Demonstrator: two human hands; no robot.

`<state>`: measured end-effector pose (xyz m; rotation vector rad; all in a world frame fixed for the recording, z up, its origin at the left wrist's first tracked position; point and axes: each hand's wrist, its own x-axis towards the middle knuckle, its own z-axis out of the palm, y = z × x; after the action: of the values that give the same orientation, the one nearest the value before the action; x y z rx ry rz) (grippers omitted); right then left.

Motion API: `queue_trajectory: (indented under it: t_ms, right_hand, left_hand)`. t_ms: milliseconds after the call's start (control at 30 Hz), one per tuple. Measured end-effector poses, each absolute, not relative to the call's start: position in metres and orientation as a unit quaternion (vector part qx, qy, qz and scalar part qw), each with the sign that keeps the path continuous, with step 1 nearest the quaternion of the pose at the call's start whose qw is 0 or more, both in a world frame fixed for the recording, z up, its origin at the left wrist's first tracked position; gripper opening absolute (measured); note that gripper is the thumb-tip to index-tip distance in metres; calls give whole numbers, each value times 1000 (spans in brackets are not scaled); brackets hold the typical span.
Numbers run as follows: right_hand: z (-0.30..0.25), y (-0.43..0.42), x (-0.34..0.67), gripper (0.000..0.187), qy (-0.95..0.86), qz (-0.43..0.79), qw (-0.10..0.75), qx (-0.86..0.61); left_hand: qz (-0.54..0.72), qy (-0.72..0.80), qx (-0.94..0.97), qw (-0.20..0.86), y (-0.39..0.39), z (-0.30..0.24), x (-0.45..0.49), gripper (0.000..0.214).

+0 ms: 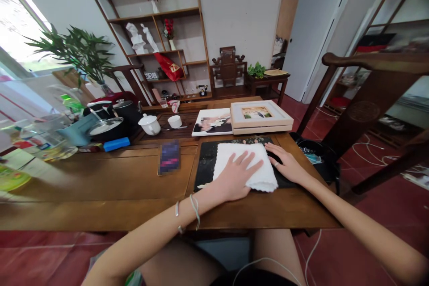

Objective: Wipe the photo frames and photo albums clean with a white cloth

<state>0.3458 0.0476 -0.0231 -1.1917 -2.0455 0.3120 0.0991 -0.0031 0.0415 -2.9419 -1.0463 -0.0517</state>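
A folded white cloth [243, 156] with ragged edges lies on a dark mat [205, 161] on the wooden table. My left hand [236, 176] rests flat on the cloth, fingers spread. Just right of the cloth, my right hand [284, 163] lies low over the mat with its fingers stretched out. Something dark shows under its fingers, but I cannot tell whether it is a separate object or the mat. A light framed picture [261, 116] and a flat photo panel [212, 123] lie behind the mat.
Left of the mat lies a dark blurred packet [169, 157]. Farther left are a white lidded cup [149, 124], a small white bowl [174, 121], a blue block [116, 144] and a black kettle [127, 111]. A wooden chair [362, 98] stands at the right.
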Motion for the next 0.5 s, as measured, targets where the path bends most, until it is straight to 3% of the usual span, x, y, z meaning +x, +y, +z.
queue_trajectory:
  t_ms: [167,300,500]
  right_hand:
    - [-24,49,350,42,-805,134,371,-443]
    - [-25,49,351,43,-806,132,368,-444]
    - [-20,46,346,42,-810,121,358,-449]
  left_hand:
    - [-4,-304,-953,-7,-39,43,101,87]
    - [-14,-302,-953,-9,-22,44,102,85]
    - [-73,-353,-931,-65,39,55,110,58]
